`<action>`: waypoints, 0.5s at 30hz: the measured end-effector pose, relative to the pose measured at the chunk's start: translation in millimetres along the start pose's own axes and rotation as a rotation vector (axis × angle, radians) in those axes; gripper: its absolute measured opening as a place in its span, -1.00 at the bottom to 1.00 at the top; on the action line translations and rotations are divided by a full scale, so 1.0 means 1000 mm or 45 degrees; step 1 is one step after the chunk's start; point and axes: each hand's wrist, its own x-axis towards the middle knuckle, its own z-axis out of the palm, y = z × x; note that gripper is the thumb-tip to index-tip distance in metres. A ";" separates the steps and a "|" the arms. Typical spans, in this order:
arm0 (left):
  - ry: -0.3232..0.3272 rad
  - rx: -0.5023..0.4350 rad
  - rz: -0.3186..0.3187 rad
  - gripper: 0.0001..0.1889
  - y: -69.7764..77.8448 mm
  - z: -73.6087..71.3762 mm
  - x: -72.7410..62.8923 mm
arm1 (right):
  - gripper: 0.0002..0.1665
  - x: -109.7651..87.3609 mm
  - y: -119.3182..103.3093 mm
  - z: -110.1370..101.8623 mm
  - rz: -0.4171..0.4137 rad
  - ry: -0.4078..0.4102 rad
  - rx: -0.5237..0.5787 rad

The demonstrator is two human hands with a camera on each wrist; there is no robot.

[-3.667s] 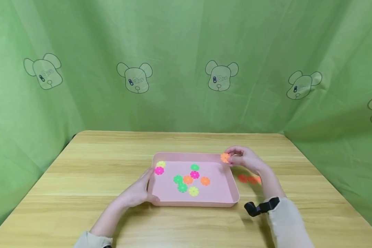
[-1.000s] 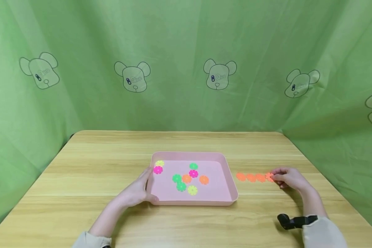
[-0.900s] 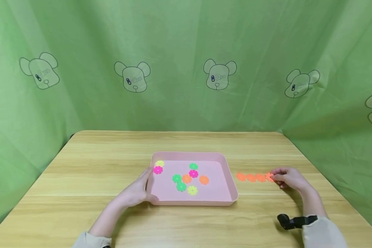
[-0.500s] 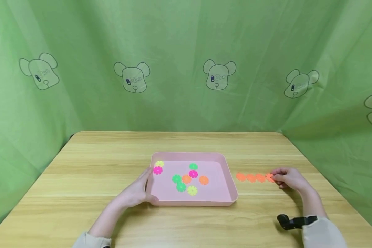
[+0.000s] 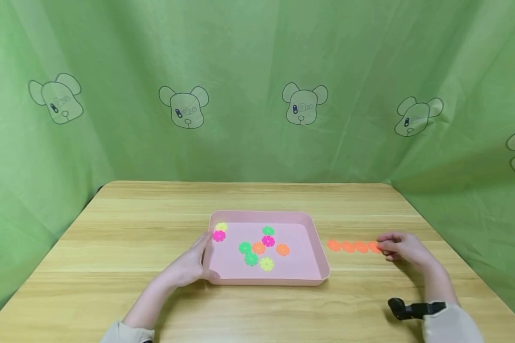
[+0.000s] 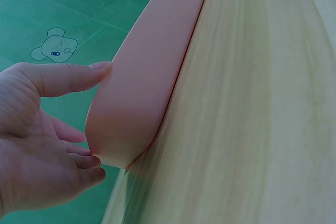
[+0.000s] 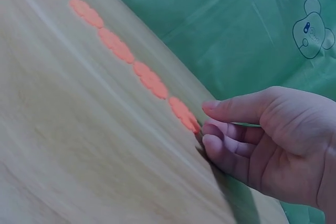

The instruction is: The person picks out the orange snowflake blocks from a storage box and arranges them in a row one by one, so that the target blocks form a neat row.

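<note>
My left hand (image 5: 188, 265) holds the left end of a shallow pink tray (image 5: 270, 281), thumb at the near corner and fingers along the left side. In the left wrist view, its thumb meets the tray's rim (image 6: 118, 59). Right of the tray, several orange snowflake discs lie flat in a row on the table. My right hand (image 5: 405, 248) is at the row's right end, thumb and fingertips right at the edge of the last orange disc (image 7: 184, 115). A small gap shows between that thumb and the fingers in the right wrist view.
Inside the tray lie loose snowflake discs: green (image 5: 245, 247), pink (image 5: 268, 241), yellow (image 5: 266, 264) and orange (image 5: 283, 250). The wooden table (image 5: 124, 228) runs back to a green curtain (image 5: 249, 157) on its far side and both sides.
My right hand carried an orange disc from over the tray's far right corner to the row's right end, then drew back slightly from it. The left hand stays at the tray.
</note>
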 end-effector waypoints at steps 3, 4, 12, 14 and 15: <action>-0.001 -0.007 0.001 0.11 0.000 0.000 0.000 | -0.45 -0.002 -0.002 -0.002 -0.014 -0.011 0.005; -0.002 -0.009 0.000 0.11 0.000 0.000 0.000 | -0.44 -0.002 -0.003 -0.003 -0.019 -0.013 0.006; -0.003 -0.014 -0.003 0.13 -0.002 0.000 0.000 | -0.40 -0.003 -0.020 -0.003 -0.053 0.004 -0.057; -0.003 -0.012 0.000 0.13 -0.001 0.000 0.000 | -0.39 -0.003 -0.026 -0.003 -0.068 -0.003 -0.084; -0.003 -0.011 0.000 0.13 -0.001 0.000 0.000 | -0.37 -0.003 -0.029 -0.002 -0.070 -0.005 -0.096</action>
